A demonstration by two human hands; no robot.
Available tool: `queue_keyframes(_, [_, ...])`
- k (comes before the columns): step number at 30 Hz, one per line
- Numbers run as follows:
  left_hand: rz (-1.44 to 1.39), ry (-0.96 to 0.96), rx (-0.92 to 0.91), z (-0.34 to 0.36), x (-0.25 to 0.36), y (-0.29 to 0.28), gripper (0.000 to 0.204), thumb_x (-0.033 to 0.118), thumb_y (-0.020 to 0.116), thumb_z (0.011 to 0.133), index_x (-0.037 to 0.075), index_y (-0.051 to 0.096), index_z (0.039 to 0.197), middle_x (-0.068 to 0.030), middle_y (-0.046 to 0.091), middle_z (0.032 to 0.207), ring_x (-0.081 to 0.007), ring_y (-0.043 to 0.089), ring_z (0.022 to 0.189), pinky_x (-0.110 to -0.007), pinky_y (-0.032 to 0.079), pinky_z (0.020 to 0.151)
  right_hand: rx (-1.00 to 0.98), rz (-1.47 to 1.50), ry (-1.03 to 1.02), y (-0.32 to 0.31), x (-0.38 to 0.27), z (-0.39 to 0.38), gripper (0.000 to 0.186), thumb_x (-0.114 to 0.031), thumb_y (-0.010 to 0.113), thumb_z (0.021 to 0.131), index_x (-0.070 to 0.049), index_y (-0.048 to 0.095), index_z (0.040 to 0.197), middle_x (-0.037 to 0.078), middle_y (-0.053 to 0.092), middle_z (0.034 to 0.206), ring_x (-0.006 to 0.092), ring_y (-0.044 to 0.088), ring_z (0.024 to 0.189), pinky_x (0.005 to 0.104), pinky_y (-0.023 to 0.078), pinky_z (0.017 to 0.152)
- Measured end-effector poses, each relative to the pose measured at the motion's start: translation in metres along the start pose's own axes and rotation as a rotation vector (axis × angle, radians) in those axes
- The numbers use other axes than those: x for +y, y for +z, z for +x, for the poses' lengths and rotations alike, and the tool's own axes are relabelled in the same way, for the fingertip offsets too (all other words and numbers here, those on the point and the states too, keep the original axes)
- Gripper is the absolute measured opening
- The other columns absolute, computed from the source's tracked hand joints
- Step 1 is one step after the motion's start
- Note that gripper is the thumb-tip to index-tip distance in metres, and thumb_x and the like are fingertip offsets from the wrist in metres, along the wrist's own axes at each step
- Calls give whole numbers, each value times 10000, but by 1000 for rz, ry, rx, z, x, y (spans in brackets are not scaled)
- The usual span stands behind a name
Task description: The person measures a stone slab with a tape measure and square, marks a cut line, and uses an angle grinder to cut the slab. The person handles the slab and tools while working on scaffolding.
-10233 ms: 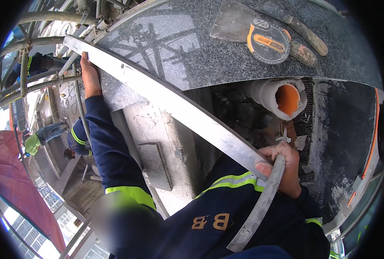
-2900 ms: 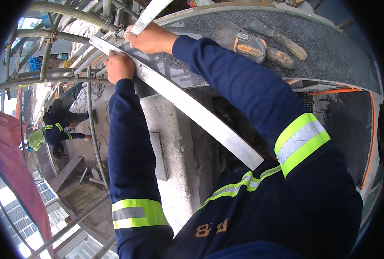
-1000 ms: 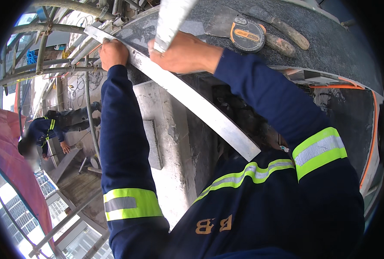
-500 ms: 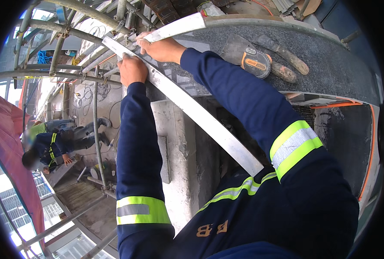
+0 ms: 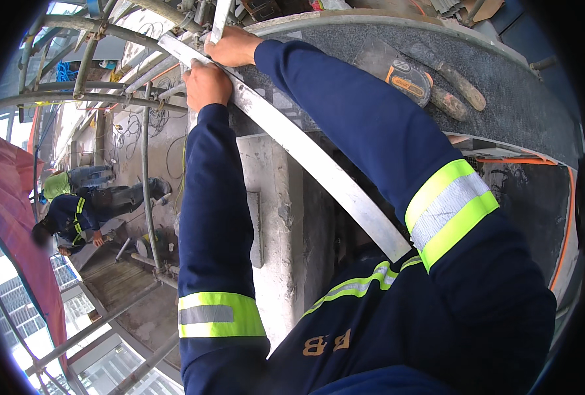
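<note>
My left hand [image 5: 207, 85] grips a long, flat aluminium bar [image 5: 305, 155] near its far end. The bar slants from the scaffold side down to my jacket front. Just beyond, my right hand [image 5: 234, 47] is closed around a second metal bar [image 5: 221, 20], which points away from me and runs out of view. Whether the two bars are joined, I cannot tell. Both hands are over the left end of a dark stone-like slab [image 5: 526, 112]. On it lie a black and orange rounded tool [image 5: 409, 79] and two mortar-stained tool handles, one of them a worn handle [image 5: 460, 89].
Scaffold tubes [image 5: 146, 178] stand at left. Beyond them on a lower level, a bent-over person [image 5: 75, 214] works, with another person in green close by. A rough concrete block [image 5: 269, 204] stands below my arms. Orange cable [image 5: 562, 230] edges a dark recess at right.
The second bar in my right hand has swung from pointing right to pointing away from me. My right hand has shifted slightly farther off. The long bar has barely moved.
</note>
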State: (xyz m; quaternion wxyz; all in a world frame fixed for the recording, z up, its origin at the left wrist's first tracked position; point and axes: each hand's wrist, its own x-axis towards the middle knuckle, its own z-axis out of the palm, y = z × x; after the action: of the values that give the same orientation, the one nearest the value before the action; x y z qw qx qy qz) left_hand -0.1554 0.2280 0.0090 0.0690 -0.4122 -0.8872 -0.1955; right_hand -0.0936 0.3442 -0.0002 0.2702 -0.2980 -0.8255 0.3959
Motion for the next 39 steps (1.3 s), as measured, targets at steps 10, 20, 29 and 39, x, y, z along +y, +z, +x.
queue_keyframes(10, [11,-1,-15,9,-11,2,428,321,496,966,44,637,1260,-262,615,1322,-423,608,1218,-518,497,1003,-172,54,-63,-109,-40,-244,278,-237,478,1019,4,589,938,237,645,836,438,629,804,500,488,743])
queue_keyframes(20, [123,-118,87,-7,8,-9,636,608,583,916,105,645,1300,-206,658,1314,-353,626,1241,-660,362,1068,151,225,155,-240,-82,-446,236,-81,535,1028,55,681,1153,68,622,737,110,563,616,294,484,610])
queue_keyframes(29, [-528,-210,-239,39,-39,-37,445,311,781,820,-89,720,1004,-171,748,897,-285,755,763,-390,640,628,496,324,595,-215,-24,-578,351,-221,480,1089,53,652,1224,-2,523,653,65,492,575,225,400,546])
queue_keyframes(39, [-1015,-78,-28,27,-168,-282,425,270,758,884,-59,677,1141,-128,690,997,-245,718,773,-312,597,656,455,127,519,-245,-26,-551,379,-248,479,1106,53,632,1279,-4,496,699,70,472,622,241,412,575])
